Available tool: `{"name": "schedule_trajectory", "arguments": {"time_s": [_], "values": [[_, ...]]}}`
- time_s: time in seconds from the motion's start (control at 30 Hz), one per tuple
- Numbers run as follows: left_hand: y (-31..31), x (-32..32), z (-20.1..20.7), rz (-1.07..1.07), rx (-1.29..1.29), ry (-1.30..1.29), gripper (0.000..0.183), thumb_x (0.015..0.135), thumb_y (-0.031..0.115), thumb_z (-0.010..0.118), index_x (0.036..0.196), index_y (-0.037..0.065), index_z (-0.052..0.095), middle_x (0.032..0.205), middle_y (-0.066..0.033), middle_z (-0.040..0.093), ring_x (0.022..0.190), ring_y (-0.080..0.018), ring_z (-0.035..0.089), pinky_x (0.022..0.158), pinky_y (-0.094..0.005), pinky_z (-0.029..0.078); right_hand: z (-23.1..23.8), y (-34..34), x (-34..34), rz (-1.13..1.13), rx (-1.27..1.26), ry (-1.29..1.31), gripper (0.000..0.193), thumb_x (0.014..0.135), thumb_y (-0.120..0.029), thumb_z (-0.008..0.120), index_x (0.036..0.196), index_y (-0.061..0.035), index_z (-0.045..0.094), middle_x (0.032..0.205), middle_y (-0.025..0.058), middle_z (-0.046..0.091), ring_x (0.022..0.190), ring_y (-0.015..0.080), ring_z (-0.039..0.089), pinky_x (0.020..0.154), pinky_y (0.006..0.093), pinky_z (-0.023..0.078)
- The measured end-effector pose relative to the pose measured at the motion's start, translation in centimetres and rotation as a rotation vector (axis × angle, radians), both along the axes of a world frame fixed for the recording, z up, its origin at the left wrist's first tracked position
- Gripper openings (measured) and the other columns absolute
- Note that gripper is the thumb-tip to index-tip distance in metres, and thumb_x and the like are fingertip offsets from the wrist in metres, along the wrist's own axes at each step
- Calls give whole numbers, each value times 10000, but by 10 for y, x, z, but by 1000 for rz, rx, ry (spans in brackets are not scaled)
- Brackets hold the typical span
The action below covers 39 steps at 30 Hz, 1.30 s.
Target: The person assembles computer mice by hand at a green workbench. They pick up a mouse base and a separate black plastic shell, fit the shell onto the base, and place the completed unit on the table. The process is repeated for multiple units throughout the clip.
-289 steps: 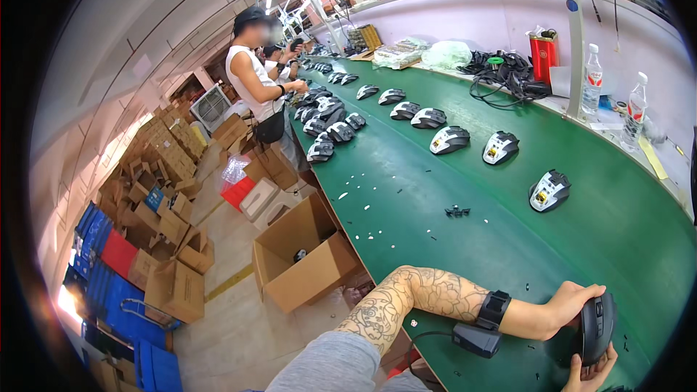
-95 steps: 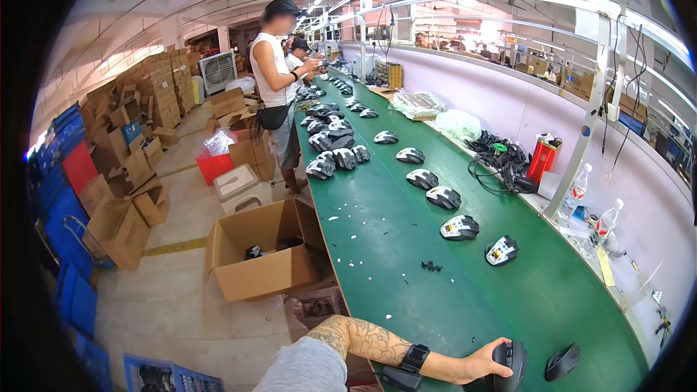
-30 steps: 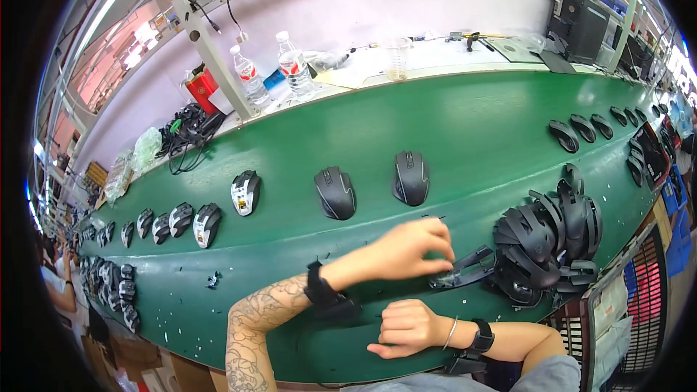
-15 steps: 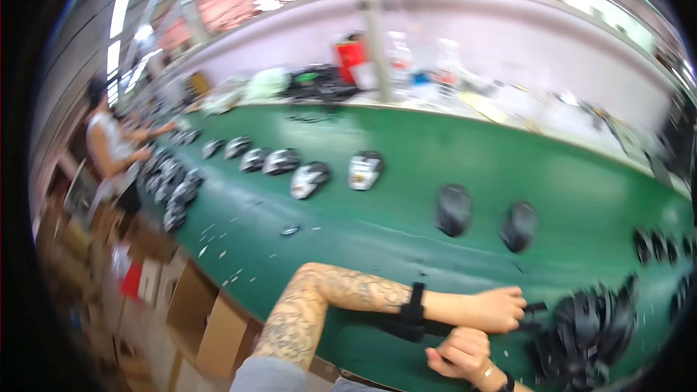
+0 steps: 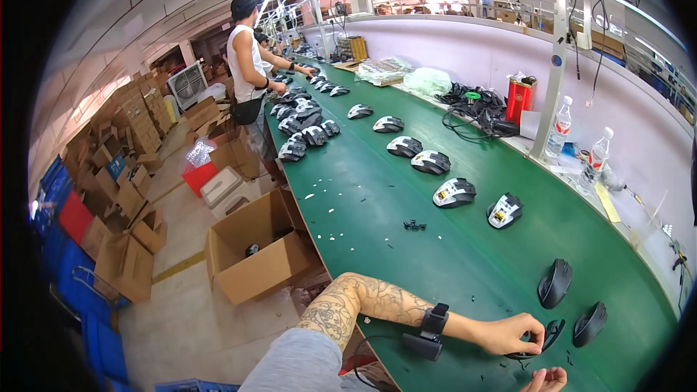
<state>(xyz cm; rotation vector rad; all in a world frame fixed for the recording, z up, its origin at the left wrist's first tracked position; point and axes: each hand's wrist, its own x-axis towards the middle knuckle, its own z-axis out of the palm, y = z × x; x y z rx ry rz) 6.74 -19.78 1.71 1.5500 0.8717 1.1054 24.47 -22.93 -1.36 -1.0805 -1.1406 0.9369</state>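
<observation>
My left hand (image 5: 512, 334) pinches a thin, curved black mouse shell piece (image 5: 555, 333) just above the green belt, thumb and fingers closed on its near side. Below it, at the lower edge, only the fingers of my right hand (image 5: 547, 380) show; they are loosely bent and apart, with nothing visible in them. Beyond my left hand stand two black computer mice (image 5: 555, 284) (image 5: 590, 324). Farther up the belt, a mouse (image 5: 505, 210) with a white and black body leads a spaced row of similar ones.
The green belt (image 5: 363, 210) carries small scraps and a small black part (image 5: 414, 225). Mice are heaped (image 5: 305, 127) near a co-worker (image 5: 247, 58). An open carton (image 5: 254, 268) stands left of the belt. Bottles (image 5: 560, 128) and a red can (image 5: 520, 101) line the right ledge.
My view has swung left, bringing the co-worker and cartons in more fully; the pile of black shells has left the picture. My left hand now pinches a black shell piece; my hands are farther apart.
</observation>
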Motion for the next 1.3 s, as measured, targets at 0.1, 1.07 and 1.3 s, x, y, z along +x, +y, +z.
{"name": "schedule_trajectory", "arguments": {"time_s": [0.1,1.07,1.3], "values": [[-13,2,-7,15,111,-61,158,845,113,613,768,-16,565,773,-86,591,794,-188,551,789,-338,430,13,5,-6,288,-272,404,383,932,-85,497,1278,43,390,1216,169,481,1084,257,498,900,359,444],[-33,-9,7,163,323,194,259,929,164,520,748,-18,549,678,-115,516,657,-280,503,630,-363,410,25,-10,-8,353,115,-133,605,652,68,772,1180,9,482,1139,81,437,1073,208,504,909,312,454],[-12,-22,18,-33,72,210,295,950,254,493,878,-16,586,820,-134,591,789,-278,566,734,-362,440,32,-8,-24,120,242,-100,408,592,48,713,974,12,575,1033,114,541,825,180,582,715,284,520]]}}
